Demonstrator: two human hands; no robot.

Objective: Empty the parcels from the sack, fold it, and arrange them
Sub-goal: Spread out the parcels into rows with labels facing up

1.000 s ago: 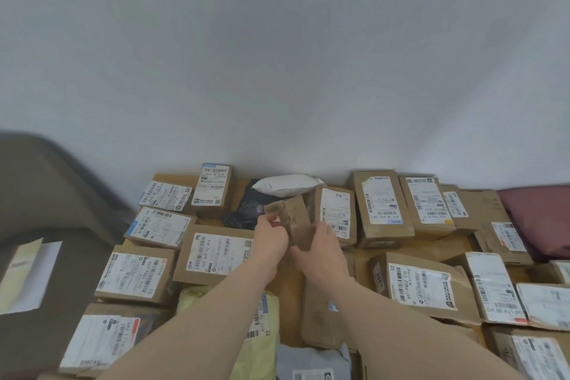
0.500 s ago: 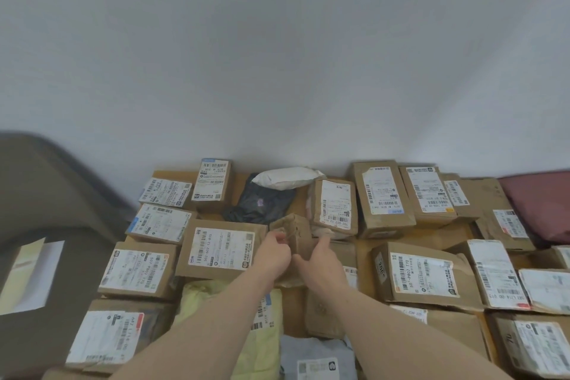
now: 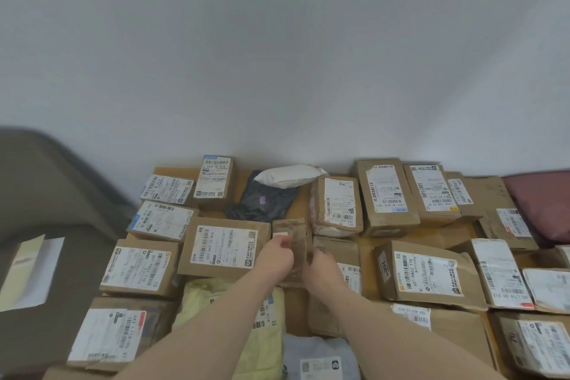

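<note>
Centre frame, the left hand (image 3: 275, 256) pinches the small brown parcel (image 3: 293, 245) on its left side and the right hand (image 3: 320, 268) clasps its right. It's a tight gap, so it could easily knock the labelled box (image 3: 223, 245) beside it.

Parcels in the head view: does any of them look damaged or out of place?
Yes. The brown box right of the black bag has a crumpled, torn lower edge. The white pouch lies on that bag, not in a row.

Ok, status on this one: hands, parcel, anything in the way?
Left hand and right hand both grip the small brown parcel. Parcel low among the boxes. Labelled box crowds its left side.
</note>
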